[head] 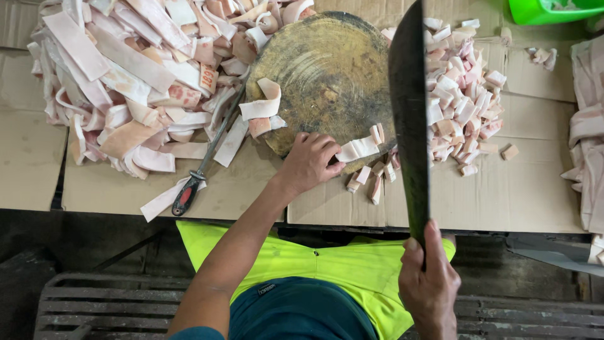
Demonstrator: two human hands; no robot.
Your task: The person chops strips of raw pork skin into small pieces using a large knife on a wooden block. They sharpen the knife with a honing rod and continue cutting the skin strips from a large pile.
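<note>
My left hand (310,161) pinches a pale strip of pork skin (356,149) lying across the near edge of a round wooden chopping block (327,69). My right hand (430,283) grips the handle of a large dark cleaver (409,119), held raised with its blade edge-up over the block's right side. Small cut pieces (374,179) lie on the cardboard just below the block. Another curled strip (264,107) rests on the block's left edge.
A big heap of uncut skin strips (132,75) fills the left. A pile of cut cubes (462,94) lies right of the block. A sharpening steel with red-black handle (189,192) lies on the cardboard-covered table (503,189). Green tub (553,9) at top right; more strips (588,138) far right.
</note>
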